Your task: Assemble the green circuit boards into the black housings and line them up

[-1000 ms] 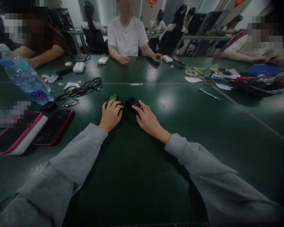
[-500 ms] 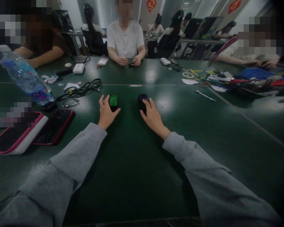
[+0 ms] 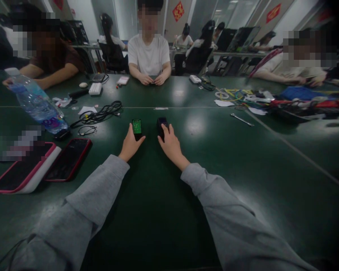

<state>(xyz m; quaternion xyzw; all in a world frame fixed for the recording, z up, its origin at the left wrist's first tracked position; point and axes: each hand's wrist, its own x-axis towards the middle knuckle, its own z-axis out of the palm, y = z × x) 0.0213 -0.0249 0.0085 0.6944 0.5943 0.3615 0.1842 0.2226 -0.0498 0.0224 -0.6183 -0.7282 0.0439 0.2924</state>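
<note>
Near the middle of the dark green table [image 3: 164,199], a small black case with a green circuit board [image 3: 137,126] facing up lies against my left hand [image 3: 130,145]. My left fingers are closed along its left side, and the thumb is by its lower right corner. Just to the right is a small black device [image 3: 162,122]. My right hand [image 3: 171,143] grips it, with fingertips on its top and right side and the thumb at its lower left. A narrow gap separates the two objects. The device's underside is hidden.
On the left are a water bottle [image 3: 41,103], two red-edged phones [image 3: 69,160] [image 3: 25,169] and a coiled black cable [image 3: 103,113]. A wrench [image 3: 242,119] and a pile of cables [image 3: 293,99] lie on the right. Across the table sits a person [image 3: 148,56].
My right hand has moved left with the black device, narrowing the gap to the board. My left fingers have closed in on the board's case. The view has tilted up slightly.
</note>
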